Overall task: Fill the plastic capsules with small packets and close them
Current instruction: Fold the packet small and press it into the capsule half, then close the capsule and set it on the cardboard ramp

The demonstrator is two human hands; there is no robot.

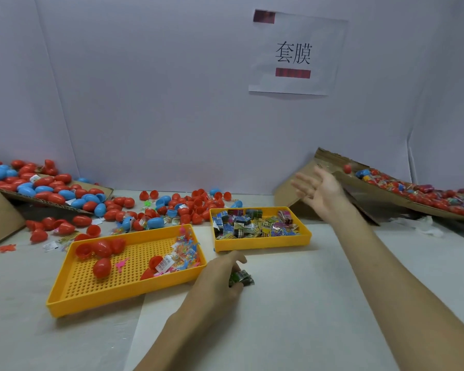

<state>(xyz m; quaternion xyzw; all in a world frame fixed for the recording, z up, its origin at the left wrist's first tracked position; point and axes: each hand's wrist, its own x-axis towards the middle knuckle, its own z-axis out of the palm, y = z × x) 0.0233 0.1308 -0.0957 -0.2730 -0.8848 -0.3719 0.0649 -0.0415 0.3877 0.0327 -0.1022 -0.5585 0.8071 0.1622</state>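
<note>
Pale wall [145, 89] with paper sign [295, 53], white tabletop [292, 317].

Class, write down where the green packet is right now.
Head view: the green packet is held in the left hand, low centre, just in front of the packet-filled yellow tray.

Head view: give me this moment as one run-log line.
left hand: grips green packet, in front of packet tray | right hand: open, raised by cardboard box of capsules
</note>
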